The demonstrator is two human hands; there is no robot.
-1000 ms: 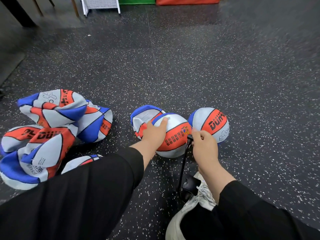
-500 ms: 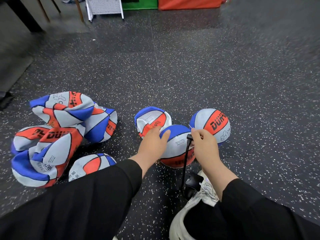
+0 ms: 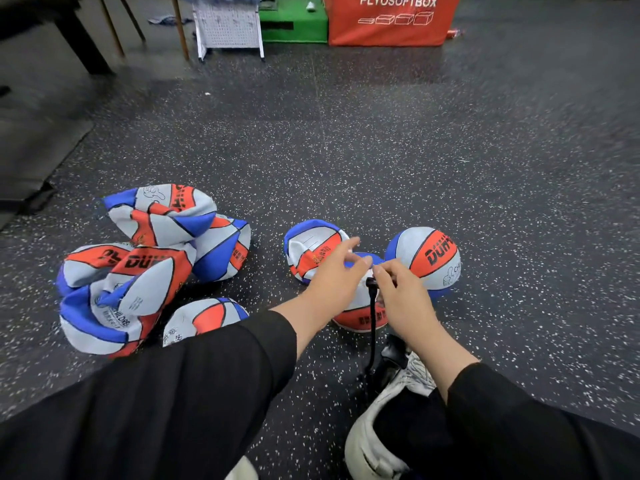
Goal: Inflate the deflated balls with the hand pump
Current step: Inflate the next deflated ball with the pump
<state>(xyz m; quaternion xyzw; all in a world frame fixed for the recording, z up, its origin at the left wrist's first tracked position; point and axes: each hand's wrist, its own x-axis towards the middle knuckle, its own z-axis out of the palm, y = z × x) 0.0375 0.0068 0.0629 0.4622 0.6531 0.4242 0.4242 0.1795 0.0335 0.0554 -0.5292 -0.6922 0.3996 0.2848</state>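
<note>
A red, white and blue ball (image 3: 360, 317) lies on the floor between my hands, mostly hidden by them. My left hand (image 3: 337, 277) rests on its top with fingers spread. My right hand (image 3: 401, 296) pinches the tip of the black pump hose (image 3: 372, 327) against the ball. The hose runs down to the black pump (image 3: 391, 358) by my white shoe (image 3: 384, 427). A round, inflated ball (image 3: 427, 259) sits just to the right. A half-collapsed ball (image 3: 311, 249) lies behind my left hand.
A heap of several crumpled deflated balls (image 3: 138, 261) lies at the left, with one more (image 3: 204, 318) by my left sleeve. Far back stand an orange soft box (image 3: 391, 20), a green box (image 3: 292, 24), a white rack (image 3: 228, 27) and table legs (image 3: 114, 29).
The ball between my hands has rolled toward me, its red panel now at the bottom. My left hand has shifted forward over it. The view has tilted up.
</note>
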